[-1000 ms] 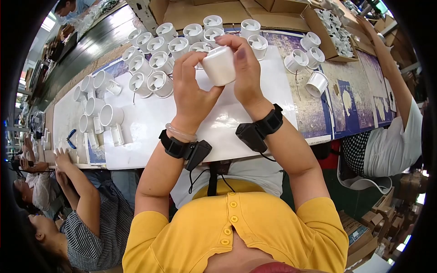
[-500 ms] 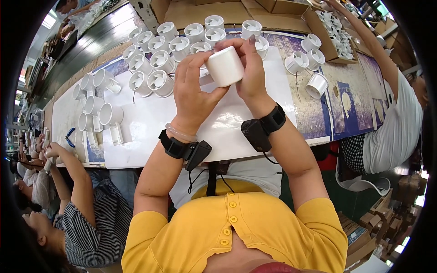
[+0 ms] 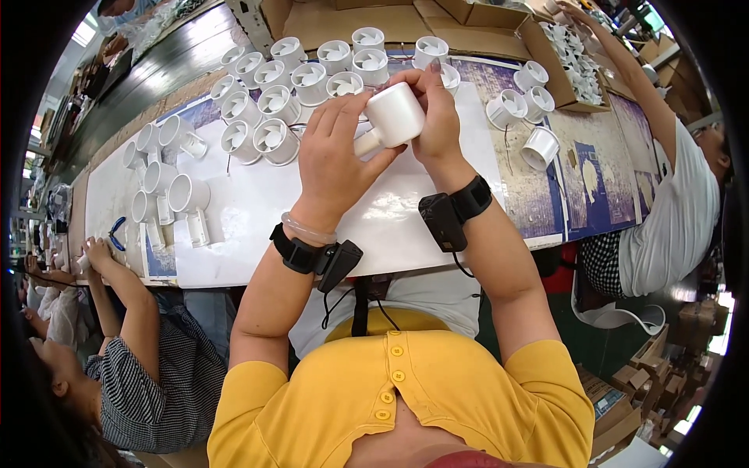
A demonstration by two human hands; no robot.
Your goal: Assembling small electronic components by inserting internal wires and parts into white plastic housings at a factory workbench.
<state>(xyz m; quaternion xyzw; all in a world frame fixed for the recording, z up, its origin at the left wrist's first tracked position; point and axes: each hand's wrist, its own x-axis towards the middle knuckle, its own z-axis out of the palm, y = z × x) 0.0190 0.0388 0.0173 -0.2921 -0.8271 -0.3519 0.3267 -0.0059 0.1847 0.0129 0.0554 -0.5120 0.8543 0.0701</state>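
Between my two hands, above the far part of the white work sheet, is a white plastic fan housing (image 3: 399,115), round like a cup with a short handle stub pointing toward my left palm. My left hand (image 3: 331,152) is closed around the stub side, thumb beneath it. My right hand (image 3: 438,125) grips the opposite side, with fingertips over the far edge. The housing's far face is hidden from me. Just beyond my hands stand several white round housings with fan blades (image 3: 310,80) inside, some with thin wires.
Several white housings with handles (image 3: 187,195) lie at the left, near blue-handled pliers (image 3: 117,233). On the right are more fan housings (image 3: 540,148) and a cardboard box (image 3: 573,70) of white fan blades. One person (image 3: 160,382) sits left, another (image 3: 663,210) right.
Both hands have turned the housing and shifted it slightly right, so its handle stub now shows. The person at the left has lowered their hands a little.
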